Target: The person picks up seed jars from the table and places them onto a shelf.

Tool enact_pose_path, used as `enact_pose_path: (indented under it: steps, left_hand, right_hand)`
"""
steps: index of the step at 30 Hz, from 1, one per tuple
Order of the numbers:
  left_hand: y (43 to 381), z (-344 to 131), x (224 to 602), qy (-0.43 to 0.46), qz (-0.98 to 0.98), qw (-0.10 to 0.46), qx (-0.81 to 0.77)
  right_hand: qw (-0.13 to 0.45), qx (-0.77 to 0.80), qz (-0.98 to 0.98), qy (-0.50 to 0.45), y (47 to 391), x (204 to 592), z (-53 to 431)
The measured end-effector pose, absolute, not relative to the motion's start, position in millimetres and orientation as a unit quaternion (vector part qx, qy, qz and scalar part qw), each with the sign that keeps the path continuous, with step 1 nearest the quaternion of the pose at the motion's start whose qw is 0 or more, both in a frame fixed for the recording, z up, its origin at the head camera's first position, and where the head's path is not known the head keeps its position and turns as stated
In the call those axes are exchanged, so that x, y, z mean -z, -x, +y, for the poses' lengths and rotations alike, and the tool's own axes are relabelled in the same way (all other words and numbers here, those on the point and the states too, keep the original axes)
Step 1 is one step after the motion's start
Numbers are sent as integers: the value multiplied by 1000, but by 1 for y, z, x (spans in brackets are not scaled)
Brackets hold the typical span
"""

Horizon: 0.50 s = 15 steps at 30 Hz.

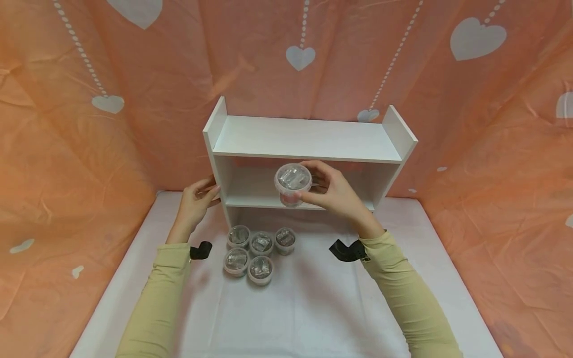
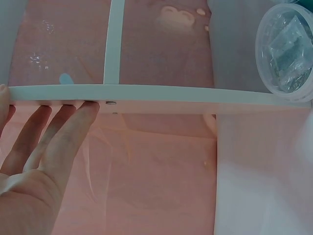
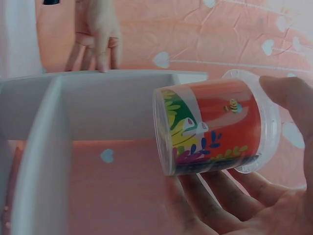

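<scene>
A small clear plastic tub with a lid and a colourful label is held up by my right hand, in front of the white shelf unit. In the right wrist view the thumb and fingers grip the tub around its side, and its label shows red, leaves and a bee. My left hand touches the outer left side of the shelf unit, its fingertips against the panel in the left wrist view. Several similar lidded tubs stand together on the table below the shelf's left part.
The shelf unit stands at the back of a table with a white cloth. Behind and on both sides hangs an orange curtain with white hearts. Dark straps sit at the wrists.
</scene>
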<state>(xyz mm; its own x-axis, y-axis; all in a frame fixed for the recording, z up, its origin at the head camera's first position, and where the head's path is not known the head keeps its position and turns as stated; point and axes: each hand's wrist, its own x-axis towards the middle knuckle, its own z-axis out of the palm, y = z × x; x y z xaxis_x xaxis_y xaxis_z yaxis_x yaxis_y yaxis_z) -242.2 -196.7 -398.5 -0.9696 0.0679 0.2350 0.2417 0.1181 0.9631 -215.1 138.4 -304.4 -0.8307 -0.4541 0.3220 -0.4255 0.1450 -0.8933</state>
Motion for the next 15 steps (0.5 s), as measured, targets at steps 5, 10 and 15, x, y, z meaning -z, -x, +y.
enact_pose_path:
  steps: [5,10,15]
  left_hand:
    - [241,-196,397,107,-741,64,660]
    - [232,-191,385,113,-743,67,656]
    - [230,-190,383,115,-749,69,649]
  right_hand:
    - [5,583,758,293,222,285,134]
    - [-1,595,749,291,231,272,128]
    - [-2,603,747,279,240,264,123]
